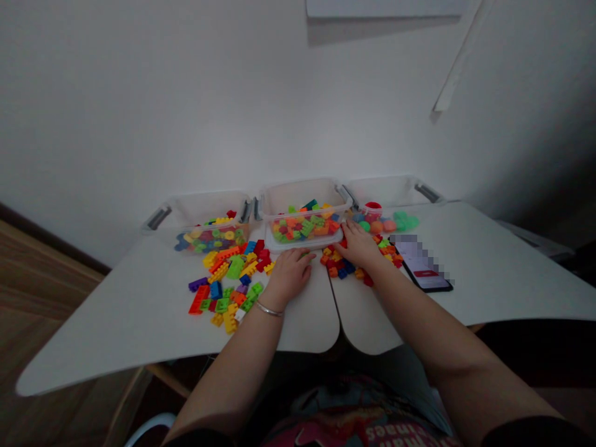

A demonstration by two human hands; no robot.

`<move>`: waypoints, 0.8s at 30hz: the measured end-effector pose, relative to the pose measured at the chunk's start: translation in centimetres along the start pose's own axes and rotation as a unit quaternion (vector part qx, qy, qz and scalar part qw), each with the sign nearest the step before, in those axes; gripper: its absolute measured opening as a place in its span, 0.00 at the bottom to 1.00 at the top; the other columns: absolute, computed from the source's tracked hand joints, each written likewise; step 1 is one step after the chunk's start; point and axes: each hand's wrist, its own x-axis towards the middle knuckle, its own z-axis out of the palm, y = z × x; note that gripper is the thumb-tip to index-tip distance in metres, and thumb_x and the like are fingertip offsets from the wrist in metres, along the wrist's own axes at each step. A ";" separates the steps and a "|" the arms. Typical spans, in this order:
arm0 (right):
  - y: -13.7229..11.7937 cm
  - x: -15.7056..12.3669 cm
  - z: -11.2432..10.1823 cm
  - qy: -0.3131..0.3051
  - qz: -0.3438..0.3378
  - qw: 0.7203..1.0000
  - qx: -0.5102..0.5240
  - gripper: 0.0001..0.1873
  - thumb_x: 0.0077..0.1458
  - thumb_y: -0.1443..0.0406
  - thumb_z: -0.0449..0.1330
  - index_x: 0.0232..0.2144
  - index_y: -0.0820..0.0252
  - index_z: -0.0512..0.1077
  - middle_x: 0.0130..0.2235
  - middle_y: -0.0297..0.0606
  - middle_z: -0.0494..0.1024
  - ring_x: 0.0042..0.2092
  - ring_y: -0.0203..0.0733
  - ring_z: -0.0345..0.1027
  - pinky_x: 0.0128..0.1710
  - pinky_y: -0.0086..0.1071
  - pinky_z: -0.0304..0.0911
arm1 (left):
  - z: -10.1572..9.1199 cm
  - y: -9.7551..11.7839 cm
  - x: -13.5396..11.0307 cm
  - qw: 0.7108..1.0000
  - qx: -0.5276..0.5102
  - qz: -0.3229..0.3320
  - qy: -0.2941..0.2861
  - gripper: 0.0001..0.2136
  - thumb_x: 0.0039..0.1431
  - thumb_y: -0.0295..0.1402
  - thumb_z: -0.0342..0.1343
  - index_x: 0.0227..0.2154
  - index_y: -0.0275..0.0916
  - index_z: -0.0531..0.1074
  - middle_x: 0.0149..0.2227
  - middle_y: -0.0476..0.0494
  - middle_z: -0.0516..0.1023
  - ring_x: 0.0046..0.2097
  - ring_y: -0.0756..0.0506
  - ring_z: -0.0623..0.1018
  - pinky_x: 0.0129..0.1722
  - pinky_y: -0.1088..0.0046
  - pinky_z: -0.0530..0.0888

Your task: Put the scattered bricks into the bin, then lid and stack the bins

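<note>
Loose plastic bricks (228,279) spread on white desk (139,316) in front of clear bin (209,230), kept within reach. Left hand (289,277) laid palm-down, fingers open, no clear hold. Middle bin (302,214) seated on tray (302,246). Right hand (358,244) laid flat, open, nothing visibly held, fingertips at tray corner. Brick pile (342,264) placed beneath palm. Phone (421,264) set aside far right, screen blurred.

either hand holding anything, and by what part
Nothing clearly held: the left hand lies flat, a green brick at its fingertips; the right hand rests open beside red bricks.

I can see a phone (423,266) lying on the white desk (503,267), a white wall (139,112) behind it, and a wooden floor (37,292) off to the left.
</note>
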 end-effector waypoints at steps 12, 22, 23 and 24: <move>-1.0 -0.5 -0.6 0.007 0.024 1.000 0.004 0.31 0.63 0.56 0.47 0.60 0.75 0.61 0.61 0.55 0.66 0.62 0.52 0.58 0.62 0.39 0.52 | -0.2 0.1 -0.2 1.000 -0.005 0.000 -0.006 0.16 0.58 0.27 0.53 0.49 0.41 0.73 0.51 0.40 0.74 0.52 0.40 0.71 0.53 0.55 0.70; -1.0 1.5 0.4 -0.045 0.010 0.999 -0.008 0.35 0.64 0.53 0.46 0.61 0.78 0.58 0.63 0.57 0.62 0.65 0.52 0.53 0.64 0.38 0.47 | -0.8 0.7 -0.1 0.999 -0.021 0.036 -0.003 0.18 0.59 0.27 0.53 0.52 0.40 0.71 0.53 0.41 0.74 0.54 0.41 0.70 0.56 0.57 0.69; -1.0 1.3 0.2 -0.037 0.007 0.999 -0.010 0.34 0.63 0.53 0.47 0.60 0.77 0.59 0.61 0.58 0.64 0.64 0.53 0.56 0.63 0.38 0.49 | -0.8 0.8 -0.1 0.999 -0.025 0.046 -0.004 0.18 0.58 0.27 0.53 0.52 0.41 0.70 0.53 0.41 0.74 0.54 0.41 0.70 0.56 0.57 0.69; -1.1 1.1 0.1 -0.029 0.008 0.999 -0.011 0.34 0.63 0.53 0.47 0.59 0.77 0.60 0.60 0.58 0.66 0.62 0.53 0.58 0.62 0.39 0.51 | -0.8 0.9 -0.1 0.998 -0.027 0.056 -0.006 0.18 0.58 0.27 0.53 0.52 0.41 0.70 0.53 0.41 0.74 0.55 0.41 0.70 0.56 0.57 0.68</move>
